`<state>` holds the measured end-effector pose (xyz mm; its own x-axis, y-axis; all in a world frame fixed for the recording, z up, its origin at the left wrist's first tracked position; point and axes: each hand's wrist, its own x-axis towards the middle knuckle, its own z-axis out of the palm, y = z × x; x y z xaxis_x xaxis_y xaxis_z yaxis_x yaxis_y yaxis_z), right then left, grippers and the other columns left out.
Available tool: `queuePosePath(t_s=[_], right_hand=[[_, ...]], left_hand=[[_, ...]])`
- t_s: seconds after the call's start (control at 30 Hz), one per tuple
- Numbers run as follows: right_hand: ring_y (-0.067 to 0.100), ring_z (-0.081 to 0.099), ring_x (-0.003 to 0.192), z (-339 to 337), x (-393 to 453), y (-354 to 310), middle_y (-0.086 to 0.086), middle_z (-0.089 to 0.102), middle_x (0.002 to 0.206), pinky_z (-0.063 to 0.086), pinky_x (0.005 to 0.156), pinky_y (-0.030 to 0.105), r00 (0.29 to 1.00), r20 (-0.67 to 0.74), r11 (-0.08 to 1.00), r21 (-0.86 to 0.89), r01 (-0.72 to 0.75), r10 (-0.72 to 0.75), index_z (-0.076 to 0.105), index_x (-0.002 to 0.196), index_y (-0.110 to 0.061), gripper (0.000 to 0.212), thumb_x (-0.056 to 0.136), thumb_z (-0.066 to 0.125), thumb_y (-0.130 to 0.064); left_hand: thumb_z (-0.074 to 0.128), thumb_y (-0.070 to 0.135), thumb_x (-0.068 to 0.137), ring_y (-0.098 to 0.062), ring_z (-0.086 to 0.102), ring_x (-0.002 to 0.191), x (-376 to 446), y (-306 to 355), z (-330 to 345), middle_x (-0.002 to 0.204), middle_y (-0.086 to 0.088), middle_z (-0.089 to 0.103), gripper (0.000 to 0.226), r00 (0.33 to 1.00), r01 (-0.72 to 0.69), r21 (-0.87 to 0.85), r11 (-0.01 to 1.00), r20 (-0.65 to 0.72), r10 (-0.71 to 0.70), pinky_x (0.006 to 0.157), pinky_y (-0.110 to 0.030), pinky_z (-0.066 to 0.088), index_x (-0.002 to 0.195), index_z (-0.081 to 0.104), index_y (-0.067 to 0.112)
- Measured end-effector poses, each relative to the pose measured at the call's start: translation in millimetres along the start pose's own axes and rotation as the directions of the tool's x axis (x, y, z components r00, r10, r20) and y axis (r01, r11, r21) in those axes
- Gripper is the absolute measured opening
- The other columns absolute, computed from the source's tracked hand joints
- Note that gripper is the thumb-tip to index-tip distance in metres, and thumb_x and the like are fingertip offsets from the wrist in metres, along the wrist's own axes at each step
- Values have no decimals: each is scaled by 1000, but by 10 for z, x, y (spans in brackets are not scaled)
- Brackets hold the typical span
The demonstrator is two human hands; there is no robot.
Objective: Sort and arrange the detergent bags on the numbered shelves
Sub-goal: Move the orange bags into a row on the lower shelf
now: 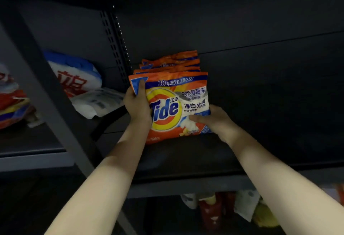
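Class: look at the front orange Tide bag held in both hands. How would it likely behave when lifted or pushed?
The front Tide bag probably flexes: its film creases near the right hand. The glossy surface may be slippery, hence the left hand gripping its edge. Standing upright against the Tide bags behind, it could tip if pushed.

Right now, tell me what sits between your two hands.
In the head view, only the front Tide bag lies between the left hand and right hand; both hold its sides.
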<state>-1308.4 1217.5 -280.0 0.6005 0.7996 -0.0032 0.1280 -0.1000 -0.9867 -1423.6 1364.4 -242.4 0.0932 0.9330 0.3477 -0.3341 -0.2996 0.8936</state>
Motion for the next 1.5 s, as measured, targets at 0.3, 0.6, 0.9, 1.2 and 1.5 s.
queuePosePath(t_s=[0.3,0.6,0.9,1.2,1.5], right_hand=[[18,59,106,-79,-294,27,4,61,120,44,80,25,983,-160,881,-472,5,-91,53,122,-13,42,88,62,-37],[16,52,114,-695,-674,129,1,54,126,44,95,29,972,-149,589,-808,-13,-184,50,127,-21,32,96,49,-28],[27,42,122,-1761,-1065,387,9,49,129,42,95,37,946,-250,448,-884,-135,-208,44,129,-12,32,100,38,-23],[29,50,114,-3015,-2664,557,12,54,122,40,95,37,777,-607,372,-768,-521,-166,50,124,-8,31,94,44,-12],[31,47,116,-3463,-4600,-407,15,51,121,40,93,38,556,-819,212,-524,-825,139,49,119,-5,27,96,40,-18]], left_hand=[[63,23,89,-13,60,109,-425,-147,-500,125,-4,58,35,984,-53,334,941,180,-9,91,-38,53,122,53,18],[53,25,94,-7,37,124,-1346,-6,-92,132,8,45,35,679,-674,550,492,724,121,98,-15,27,129,52,26],[45,29,97,-13,44,120,-1872,-164,1200,130,2,51,31,289,-908,277,314,957,-9,99,-28,39,125,55,21],[48,24,91,-30,58,99,-3341,319,2356,104,-10,64,27,-193,-916,-173,361,981,-20,80,-42,49,108,64,10],[44,19,95,-24,54,101,-4657,1714,2802,108,-3,60,23,-596,-750,-542,380,802,-32,86,-37,45,112,58,15]])
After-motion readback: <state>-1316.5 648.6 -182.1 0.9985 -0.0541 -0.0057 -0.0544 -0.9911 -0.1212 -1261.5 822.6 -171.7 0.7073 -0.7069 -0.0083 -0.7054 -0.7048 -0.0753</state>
